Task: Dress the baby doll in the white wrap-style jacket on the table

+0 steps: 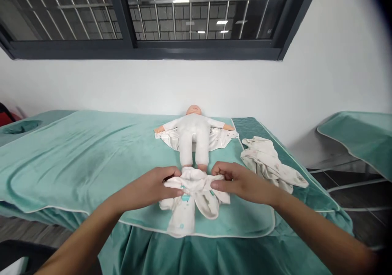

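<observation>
A baby doll [193,134] in a white bodysuit lies on its back on a teal-covered bed [85,152], arms spread, feet towards me. Under its torso lies an opened white garment [219,140]. Just below its feet, both hands bunch up small white trousers [191,203] with teal marks. My left hand [153,187] grips the waistband on the left side, fingers curled. My right hand [237,181] pinches the waistband on the right side. The trouser legs hang down towards the bed's near edge.
A crumpled white printed cloth [269,160] lies on the bed to the right of the doll. A second teal-covered bed [361,138] stands at the right, with dark floor between. White wall and a dark-framed window lie behind.
</observation>
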Motion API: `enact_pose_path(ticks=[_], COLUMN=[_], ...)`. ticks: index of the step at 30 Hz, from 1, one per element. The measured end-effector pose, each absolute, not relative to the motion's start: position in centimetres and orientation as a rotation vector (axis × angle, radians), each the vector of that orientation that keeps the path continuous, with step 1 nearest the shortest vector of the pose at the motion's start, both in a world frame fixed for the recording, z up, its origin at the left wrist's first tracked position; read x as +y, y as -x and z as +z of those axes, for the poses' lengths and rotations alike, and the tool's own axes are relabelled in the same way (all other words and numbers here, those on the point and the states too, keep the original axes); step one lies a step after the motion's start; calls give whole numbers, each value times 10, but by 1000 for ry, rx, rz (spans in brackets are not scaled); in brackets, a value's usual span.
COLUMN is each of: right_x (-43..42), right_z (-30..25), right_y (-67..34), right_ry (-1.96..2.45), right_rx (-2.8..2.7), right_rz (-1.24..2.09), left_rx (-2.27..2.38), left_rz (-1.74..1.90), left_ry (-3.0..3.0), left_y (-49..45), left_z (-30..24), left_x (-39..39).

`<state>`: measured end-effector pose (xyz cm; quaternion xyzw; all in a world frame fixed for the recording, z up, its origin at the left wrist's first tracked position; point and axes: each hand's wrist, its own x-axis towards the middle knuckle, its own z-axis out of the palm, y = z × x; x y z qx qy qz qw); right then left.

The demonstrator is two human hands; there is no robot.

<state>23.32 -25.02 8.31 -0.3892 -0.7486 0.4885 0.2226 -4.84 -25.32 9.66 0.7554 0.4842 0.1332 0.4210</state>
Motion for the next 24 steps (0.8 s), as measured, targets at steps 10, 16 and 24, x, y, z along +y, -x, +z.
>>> enact_pose_path(ticks=[10, 16, 24], right_x=[-283, -313, -363], right_z=[208, 256, 291], right_y=[-232, -243, -237], right_ry=[855, 923, 859], right_rx=[-2496, -2289, -2296], right_rz=[1279, 823, 1135], left_rx=[1020, 1105, 966], left_rz=[700, 313, 623], left_ry=[-2480, -2708, -2388], left_y=[17, 26, 21], left_z=[200, 265, 308], left_x=[-303, -325, -357])
